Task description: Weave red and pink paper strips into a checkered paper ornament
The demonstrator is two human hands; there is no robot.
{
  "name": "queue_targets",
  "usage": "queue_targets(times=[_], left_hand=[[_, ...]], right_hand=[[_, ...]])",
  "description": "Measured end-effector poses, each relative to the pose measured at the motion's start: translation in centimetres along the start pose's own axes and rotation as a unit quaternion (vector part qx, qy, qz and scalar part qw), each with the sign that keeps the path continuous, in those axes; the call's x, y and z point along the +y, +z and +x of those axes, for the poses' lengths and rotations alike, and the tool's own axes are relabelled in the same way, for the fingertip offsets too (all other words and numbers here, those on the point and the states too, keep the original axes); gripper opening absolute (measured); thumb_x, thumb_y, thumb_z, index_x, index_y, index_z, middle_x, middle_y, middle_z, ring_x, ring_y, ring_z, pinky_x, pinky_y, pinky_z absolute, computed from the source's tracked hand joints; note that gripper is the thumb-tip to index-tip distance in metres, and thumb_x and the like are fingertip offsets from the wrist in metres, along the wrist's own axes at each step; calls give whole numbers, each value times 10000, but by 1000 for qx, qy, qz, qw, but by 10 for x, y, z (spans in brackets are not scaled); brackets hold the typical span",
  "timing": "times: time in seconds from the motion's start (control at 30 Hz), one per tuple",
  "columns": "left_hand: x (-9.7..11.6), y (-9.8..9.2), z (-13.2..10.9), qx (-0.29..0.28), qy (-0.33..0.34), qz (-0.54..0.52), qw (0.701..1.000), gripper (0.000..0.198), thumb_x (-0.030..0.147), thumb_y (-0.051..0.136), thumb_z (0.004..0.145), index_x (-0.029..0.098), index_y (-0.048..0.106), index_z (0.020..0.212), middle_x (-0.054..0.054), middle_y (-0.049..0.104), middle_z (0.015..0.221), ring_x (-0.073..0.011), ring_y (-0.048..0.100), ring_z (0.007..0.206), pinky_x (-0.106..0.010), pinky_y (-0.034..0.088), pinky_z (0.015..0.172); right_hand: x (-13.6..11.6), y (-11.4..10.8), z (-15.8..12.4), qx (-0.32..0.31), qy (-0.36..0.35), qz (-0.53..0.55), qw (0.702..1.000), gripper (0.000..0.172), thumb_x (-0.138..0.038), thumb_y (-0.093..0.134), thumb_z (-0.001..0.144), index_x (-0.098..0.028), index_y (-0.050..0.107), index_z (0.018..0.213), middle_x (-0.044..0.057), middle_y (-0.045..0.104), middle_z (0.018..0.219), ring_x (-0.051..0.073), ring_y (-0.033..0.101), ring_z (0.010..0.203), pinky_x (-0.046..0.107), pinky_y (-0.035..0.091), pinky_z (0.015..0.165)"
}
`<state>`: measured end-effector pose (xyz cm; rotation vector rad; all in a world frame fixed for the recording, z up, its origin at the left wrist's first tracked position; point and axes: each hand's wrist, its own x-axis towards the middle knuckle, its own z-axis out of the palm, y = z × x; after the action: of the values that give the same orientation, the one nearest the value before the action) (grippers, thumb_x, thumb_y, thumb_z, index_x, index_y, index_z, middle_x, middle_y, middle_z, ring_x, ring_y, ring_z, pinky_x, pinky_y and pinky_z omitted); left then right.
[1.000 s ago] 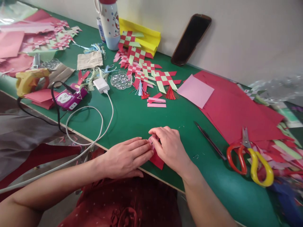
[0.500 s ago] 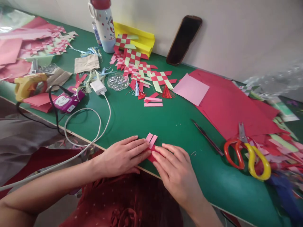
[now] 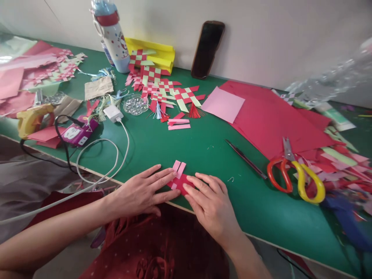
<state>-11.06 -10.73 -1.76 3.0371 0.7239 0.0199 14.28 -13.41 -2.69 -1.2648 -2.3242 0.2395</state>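
Observation:
Red and pink paper strips, woven together into a small piece [image 3: 181, 183], lie on the green table near its front edge. Two pink strip ends stick up side by side from its far side. My left hand [image 3: 142, 190] lies flat on the left part, fingers stretched out and spread, the fingertips pressing on the paper. On the other side my right hand [image 3: 210, 199] is closed with bent fingers at the red right end; its thumb is mostly hidden. Beyond them lie short pink strips [image 3: 179, 124] and several finished woven paper fish [image 3: 186, 96] with tassels.
Scissors [image 3: 293, 170] and a dark pen-like tool [image 3: 246, 159] lie to the right, by red paper sheets [image 3: 270, 120]. On the left are a white cable [image 3: 128, 143], a purple power socket [image 3: 80, 131] and a yellow glue gun [image 3: 33, 120]. A bottle [image 3: 112, 38] and phone [image 3: 207, 49] stand behind.
My left hand's fingers have spread apart, so more of the red and pink weave shows between the hands. The whole view has shifted slightly.

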Motion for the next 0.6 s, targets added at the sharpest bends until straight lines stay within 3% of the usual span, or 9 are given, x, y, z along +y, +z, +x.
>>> queue_targets(times=[0.23, 0.4, 0.6], left_hand=[[0, 3, -5, 10, 8, -14, 1000, 904, 686, 598, 824, 273, 245, 1546, -169, 254, 1608, -319, 254, 1488, -514, 199, 1204], [-2, 4, -6, 53, 18, -2, 998, 825, 690, 551, 853, 165, 396, 1469, -198, 338, 1566, -318, 276, 1479, -493, 151, 1221], [-3, 5, -4, 64, 20, -6, 998, 733, 659, 539, 883, 190, 438, 1436, -180, 382, 1547, -305, 321, 1462, -485, 192, 1211]], right_hand=[[-1, -4, 0, 6, -3, -1, 1000, 177, -261, 570, 960, -257, 709, 1071, -3, 726, 1199, 235, 596, 1154, 433, 399, 985], [-1, -4, -1, -1, -2, -6, 1000, 183, -267, 561, 961, -264, 698, 1082, -13, 719, 1208, 231, 590, 1151, 428, 407, 986], [0, -15, 2, -35, -11, -9, 999, 213, -227, 587, 931, -277, 703, 1103, 27, 716, 1209, 237, 603, 1149, 437, 467, 966]])
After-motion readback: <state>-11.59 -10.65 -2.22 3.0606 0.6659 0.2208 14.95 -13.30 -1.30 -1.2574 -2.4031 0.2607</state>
